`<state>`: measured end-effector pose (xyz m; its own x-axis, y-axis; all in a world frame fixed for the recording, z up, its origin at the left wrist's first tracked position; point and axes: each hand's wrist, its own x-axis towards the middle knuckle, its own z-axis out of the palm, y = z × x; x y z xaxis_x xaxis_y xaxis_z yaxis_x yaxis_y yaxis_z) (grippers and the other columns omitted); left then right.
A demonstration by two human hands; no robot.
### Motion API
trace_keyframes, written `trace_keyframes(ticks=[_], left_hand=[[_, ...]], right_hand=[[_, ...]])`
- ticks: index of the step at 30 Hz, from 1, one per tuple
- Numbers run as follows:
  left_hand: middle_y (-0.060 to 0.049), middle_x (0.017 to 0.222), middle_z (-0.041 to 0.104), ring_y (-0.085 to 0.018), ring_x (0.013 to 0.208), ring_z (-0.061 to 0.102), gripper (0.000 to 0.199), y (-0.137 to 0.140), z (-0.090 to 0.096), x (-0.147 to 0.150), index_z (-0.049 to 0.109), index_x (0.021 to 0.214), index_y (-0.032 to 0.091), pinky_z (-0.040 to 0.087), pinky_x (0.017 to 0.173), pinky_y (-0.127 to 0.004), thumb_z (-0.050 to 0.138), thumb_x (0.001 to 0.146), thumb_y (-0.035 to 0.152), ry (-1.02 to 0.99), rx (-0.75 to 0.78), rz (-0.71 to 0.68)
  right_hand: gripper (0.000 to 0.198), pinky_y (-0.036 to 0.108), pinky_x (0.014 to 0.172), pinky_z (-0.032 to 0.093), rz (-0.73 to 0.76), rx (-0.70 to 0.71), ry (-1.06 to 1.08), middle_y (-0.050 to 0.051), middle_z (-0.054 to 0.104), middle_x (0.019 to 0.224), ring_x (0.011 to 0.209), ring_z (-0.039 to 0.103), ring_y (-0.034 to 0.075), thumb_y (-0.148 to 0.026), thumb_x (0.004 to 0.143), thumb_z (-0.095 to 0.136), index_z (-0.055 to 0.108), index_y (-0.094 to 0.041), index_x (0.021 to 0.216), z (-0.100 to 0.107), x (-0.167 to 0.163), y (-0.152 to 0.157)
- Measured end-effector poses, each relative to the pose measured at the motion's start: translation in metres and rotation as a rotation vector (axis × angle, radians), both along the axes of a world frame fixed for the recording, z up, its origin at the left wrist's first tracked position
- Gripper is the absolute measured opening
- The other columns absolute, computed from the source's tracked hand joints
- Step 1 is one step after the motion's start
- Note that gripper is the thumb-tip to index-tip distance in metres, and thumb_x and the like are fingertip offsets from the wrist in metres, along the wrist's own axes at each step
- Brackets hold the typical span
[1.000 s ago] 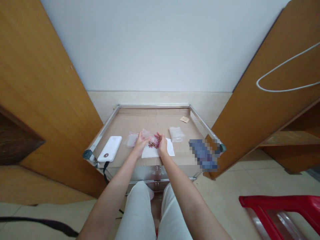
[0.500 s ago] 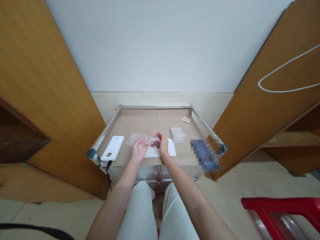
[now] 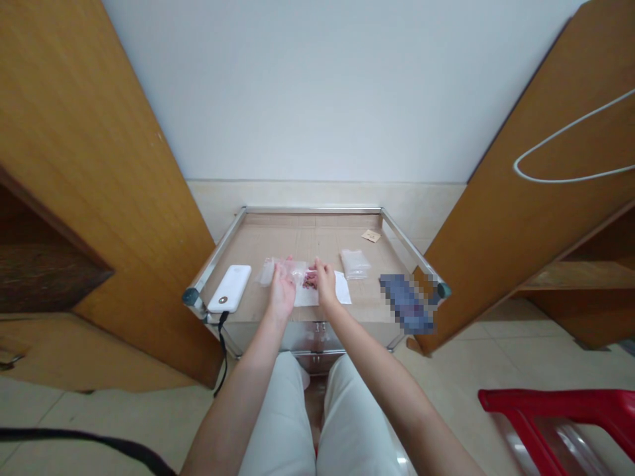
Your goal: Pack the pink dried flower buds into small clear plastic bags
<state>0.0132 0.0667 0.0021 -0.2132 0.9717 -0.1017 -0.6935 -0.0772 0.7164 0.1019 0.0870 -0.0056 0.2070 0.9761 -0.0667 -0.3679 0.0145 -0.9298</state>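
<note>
Left hand [image 3: 282, 291] has its fingers closed on a clear plastic bag [image 3: 297, 270], thin, creased and see-through, held just above the table top [image 3: 312, 238]. Right hand [image 3: 325, 283] curls beside a heap of small reddish-pink pieces [image 3: 310, 280]; whether it grips any of them, or the bag's edge, cannot be told. These pieces look dull and knobbly, heaped between the hands over one white sheet [image 3: 342, 289], too small to count. Left of the bag lies more clear plastic [image 3: 265, 272], its number unclear; on the right sits one stack of clear bags [image 3: 354, 264], layers uncountable. Around them are one white rectangular device [image 3: 231, 287], one black strap [image 3: 222, 334] at its near end, and one small tan card [image 3: 371, 236].
</note>
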Motion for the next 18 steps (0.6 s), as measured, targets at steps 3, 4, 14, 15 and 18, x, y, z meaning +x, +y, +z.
trace_keyframes(ticks=[3,4,14,15,18], left_hand=[[0.002,0.126,0.045,-0.012,0.111,0.044,0.04,-0.005,0.007,0.007,0.042,0.115,0.032,0.041,0.084,-0.024,0.031,0.08,0.05,0.07,0.002,0.043],[0.002,0.126,0.045,-0.013,0.11,0.046,0.042,-0.007,0.009,0.01,0.039,0.117,0.033,0.042,0.083,-0.024,0.029,0.08,0.051,0.049,-0.001,0.056],[0.0,0.115,0.054,-0.013,0.091,0.057,0.042,-0.018,0.019,0.019,0.033,0.122,0.037,0.044,0.071,-0.024,0.02,0.084,0.046,-0.136,-0.019,0.082],[0.0,0.114,0.055,-0.013,0.09,0.057,0.041,-0.019,0.018,0.018,0.033,0.122,0.037,0.044,0.07,-0.024,0.02,0.084,0.045,-0.137,-0.011,0.076],[-0.002,0.11,0.058,-0.013,0.09,0.057,0.04,-0.02,0.014,0.013,0.034,0.123,0.034,0.044,0.069,-0.024,0.022,0.085,0.043,-0.137,0.023,0.044]], right_hand=[[0.035,0.02,0.041,0.036,0.211,-0.135,0.091,0.0,0.055,0.055,0.047,0.051,0.01,-0.05,0.065,0.054,0.051,-0.015,0.067,0.014,-0.002,-0.019],[0.034,0.02,0.042,0.036,0.245,-0.152,0.109,0.0,0.056,0.057,0.049,0.052,0.01,-0.049,0.063,0.057,0.052,-0.015,0.066,0.018,-0.002,-0.025],[0.01,0.019,0.042,0.034,0.132,-0.139,0.04,-0.002,0.058,0.057,0.048,0.051,0.008,-0.022,0.056,0.059,0.054,-0.015,0.06,0.027,-0.004,-0.038],[0.008,0.019,0.042,0.034,0.119,-0.134,0.032,-0.002,0.057,0.055,0.046,0.051,0.008,-0.021,0.056,0.058,0.053,-0.015,0.059,0.026,-0.004,-0.036],[0.007,0.019,0.04,0.034,0.101,-0.101,0.003,-0.004,0.052,0.048,0.042,0.048,0.008,-0.02,0.057,0.056,0.052,-0.015,0.059,0.024,-0.003,-0.03]])
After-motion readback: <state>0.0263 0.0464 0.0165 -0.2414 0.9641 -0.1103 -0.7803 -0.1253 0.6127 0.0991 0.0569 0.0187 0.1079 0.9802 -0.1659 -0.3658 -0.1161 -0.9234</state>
